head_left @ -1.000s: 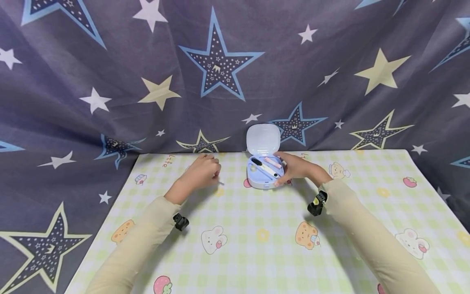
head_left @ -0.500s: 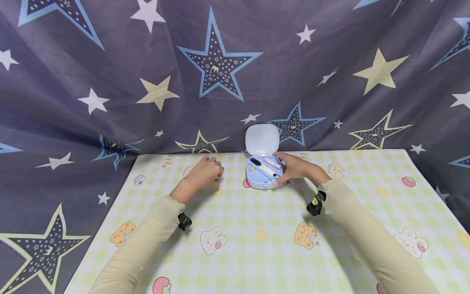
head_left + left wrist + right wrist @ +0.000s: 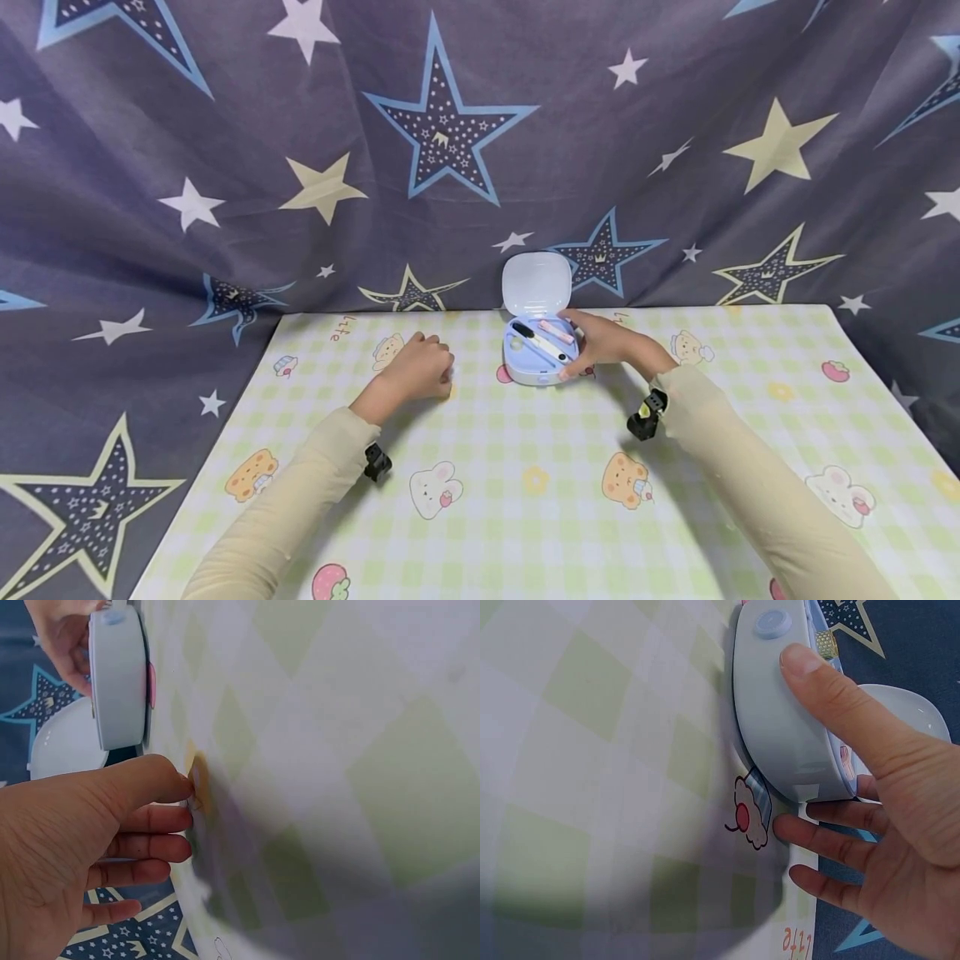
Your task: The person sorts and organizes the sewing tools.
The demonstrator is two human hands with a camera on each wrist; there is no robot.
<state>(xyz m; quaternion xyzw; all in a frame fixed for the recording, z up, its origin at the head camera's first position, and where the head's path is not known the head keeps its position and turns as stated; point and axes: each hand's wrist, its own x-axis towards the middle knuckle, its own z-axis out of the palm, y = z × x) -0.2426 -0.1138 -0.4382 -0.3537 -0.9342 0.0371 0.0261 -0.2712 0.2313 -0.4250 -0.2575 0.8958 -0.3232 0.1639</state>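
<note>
A light blue box stands on the table with its pale lid raised at the back. Inside lie a slim black-and-white tool and a pink piece. My right hand grips the box from its right side, thumb at the front wall. In the right wrist view a gold dimpled piece, like a thimble, peeks above the rim. To the left of the box, my left hand is low over the cloth, thumb and forefinger pinching a small thin pale piece, mostly hidden by the fingertips.
A green-and-white checked cloth with printed animals and fruit covers the table. Behind its far edge hangs a dark curtain with stars, close behind the lid. Each wrist carries a small black camera.
My left hand has shifted slightly right, then turned and come down toward me over the small thin piece seen beside its fingers a second ago. My right hand and the box keep their place.
</note>
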